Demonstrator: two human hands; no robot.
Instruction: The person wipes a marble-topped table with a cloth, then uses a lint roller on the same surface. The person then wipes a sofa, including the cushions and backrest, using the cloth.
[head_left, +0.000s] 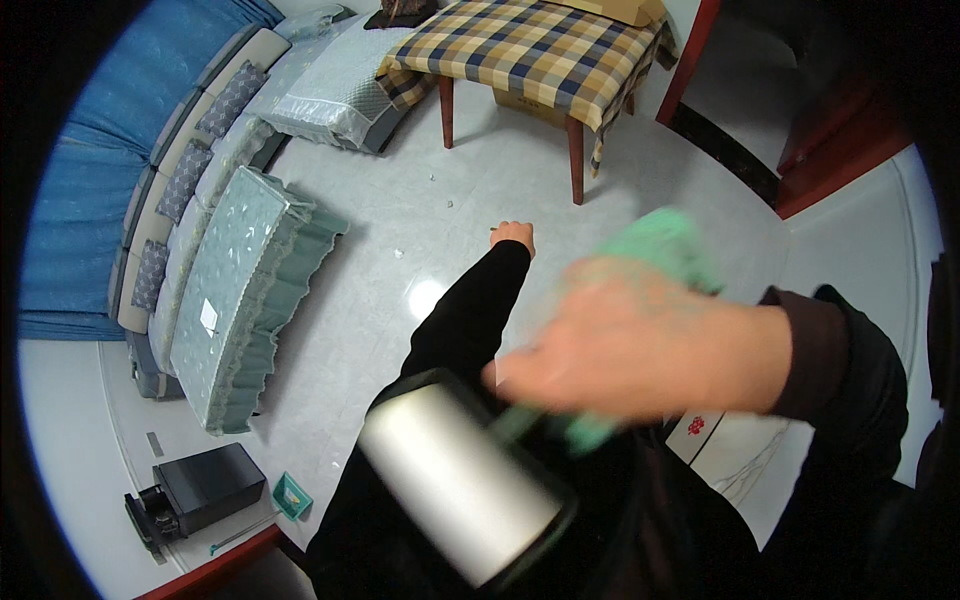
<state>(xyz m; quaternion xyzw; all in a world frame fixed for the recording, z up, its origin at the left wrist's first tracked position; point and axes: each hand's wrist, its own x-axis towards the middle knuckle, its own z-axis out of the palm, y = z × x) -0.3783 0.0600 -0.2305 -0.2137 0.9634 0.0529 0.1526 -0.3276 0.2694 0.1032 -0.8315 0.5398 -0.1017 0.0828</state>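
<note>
My right hand (637, 345) is blurred and closed around a soft green thing (664, 236), possibly a cloth or bag, which bulges out above and below the fist. Just below that hand is a white cylinder (465, 487) with dark edges, resembling a lint roller. A greenish handle-like piece (517, 424) runs from it up under the fist; the grip itself is hidden. My left hand (514, 237) reaches forward over the tiled floor (375, 300), its back towards me and fingers curled. A small thin tip shows beside its fingers, too small to identify.
White scraps (398, 253) lie on the floor. Ahead stands a table with a checked tablecloth (517, 52). At left are a sofa with cushions (184, 180) and a low table under a green lace-edged cover (225, 285). A black cabinet (210, 484) and green dustpan (291, 496) sit lower left.
</note>
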